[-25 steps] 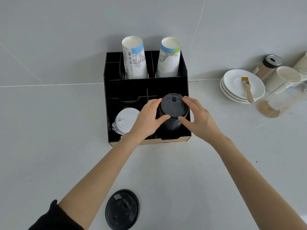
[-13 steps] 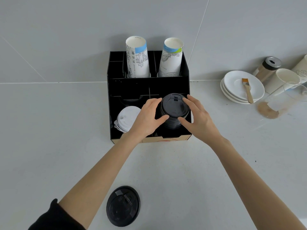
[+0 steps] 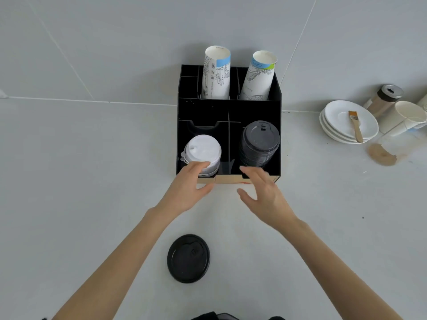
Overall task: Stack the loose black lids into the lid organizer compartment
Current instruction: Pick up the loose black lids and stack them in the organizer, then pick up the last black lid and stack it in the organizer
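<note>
A black lid organizer [image 3: 228, 112] stands at the back of the counter against the wall. Its front right compartment holds a tall stack of black lids [image 3: 258, 143]. A stack of white lids [image 3: 203, 154] fills the front left compartment. One loose black lid [image 3: 188, 258] lies flat on the counter near me, between my forearms. My left hand [image 3: 187, 188] hovers at the organizer's front edge, fingers apart, holding nothing. My right hand [image 3: 263, 195] is beside it, also spread and holding nothing.
Two stacks of paper cups [image 3: 217, 72] stand in the organizer's back compartments. At the right are stacked white saucers [image 3: 344, 128] with a small brush [image 3: 354, 125] on top, a shaker jar [image 3: 383, 99], white cups [image 3: 406, 117] and a brown spill [image 3: 381, 155].
Both hands have let go of the black lid stack and pulled back toward me to the organizer's front edge. The stack stays in the front right compartment.
</note>
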`<state>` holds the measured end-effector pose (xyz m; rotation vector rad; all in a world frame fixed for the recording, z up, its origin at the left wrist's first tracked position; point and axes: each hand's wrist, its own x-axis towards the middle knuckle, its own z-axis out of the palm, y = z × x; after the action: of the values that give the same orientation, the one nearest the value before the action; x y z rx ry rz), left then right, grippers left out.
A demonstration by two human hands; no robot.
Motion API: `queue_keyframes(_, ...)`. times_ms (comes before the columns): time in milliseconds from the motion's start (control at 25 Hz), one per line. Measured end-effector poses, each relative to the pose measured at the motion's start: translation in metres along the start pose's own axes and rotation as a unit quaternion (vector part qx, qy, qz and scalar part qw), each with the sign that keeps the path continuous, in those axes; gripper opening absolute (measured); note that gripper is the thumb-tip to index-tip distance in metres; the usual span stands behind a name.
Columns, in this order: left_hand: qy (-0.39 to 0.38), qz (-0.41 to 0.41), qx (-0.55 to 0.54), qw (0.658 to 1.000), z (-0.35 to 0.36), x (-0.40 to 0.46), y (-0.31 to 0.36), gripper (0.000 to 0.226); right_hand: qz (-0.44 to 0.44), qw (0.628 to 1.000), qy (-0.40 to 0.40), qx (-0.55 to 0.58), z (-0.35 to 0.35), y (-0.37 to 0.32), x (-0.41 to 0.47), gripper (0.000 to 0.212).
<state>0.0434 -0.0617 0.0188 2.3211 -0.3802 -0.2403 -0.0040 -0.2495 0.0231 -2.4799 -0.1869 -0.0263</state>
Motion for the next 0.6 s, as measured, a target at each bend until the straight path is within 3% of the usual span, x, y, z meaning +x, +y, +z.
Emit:
queue_keyframes(320, -0.019, -0.083, -0.018, 0.996, 0.008, -0.083, -0.047, 0.052, -0.020, 0.987, -0.158, -0.017, 0.054, -0.028, -0.040, 0.053)
queue_keyframes(600, -0.072, -0.110, -0.017, 0.991, 0.020, -0.123, -0.064, 0.057, -0.004, 0.964, -0.262, -0.042, 0.073, -0.034, -0.070, 0.068)
